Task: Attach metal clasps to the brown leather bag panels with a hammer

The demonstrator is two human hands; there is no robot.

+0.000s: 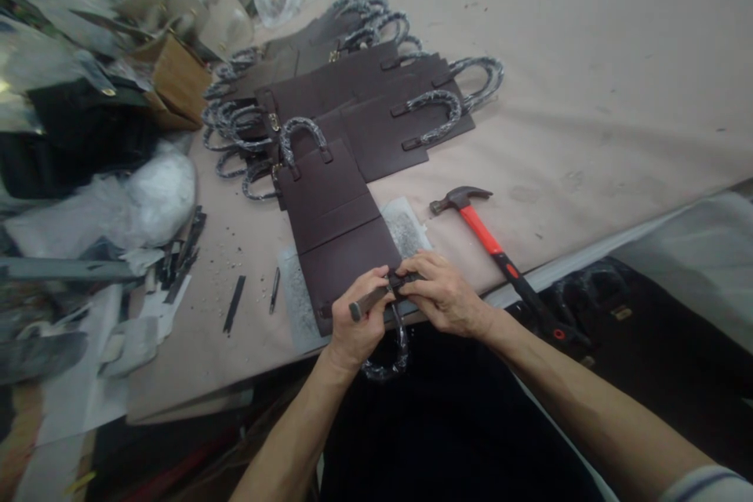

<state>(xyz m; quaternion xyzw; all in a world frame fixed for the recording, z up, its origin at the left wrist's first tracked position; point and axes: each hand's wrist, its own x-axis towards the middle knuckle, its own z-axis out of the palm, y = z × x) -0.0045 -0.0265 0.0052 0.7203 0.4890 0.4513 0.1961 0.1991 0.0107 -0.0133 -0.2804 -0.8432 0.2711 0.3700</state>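
Note:
A dark brown leather bag panel (335, 231) lies unfolded at the near table edge, with one wrapped handle at its far end. My left hand (356, 321) is closed around a short metal punch-like tool (368, 303) held against the panel's near edge. My right hand (441, 294) pinches the tab of a second wrapped handle (388, 361), which hangs down over the table edge between my wrists. A pale pad (405, 227) lies under the panel.
A claw hammer (494, 247) with a red and black shaft lies right of my hands. Several finished brown panels with wrapped handles (382, 102) overlap further back. Small dark strips (235, 302) and scraps lie left. Boxes, bags and clutter (118, 94) crowd the left side.

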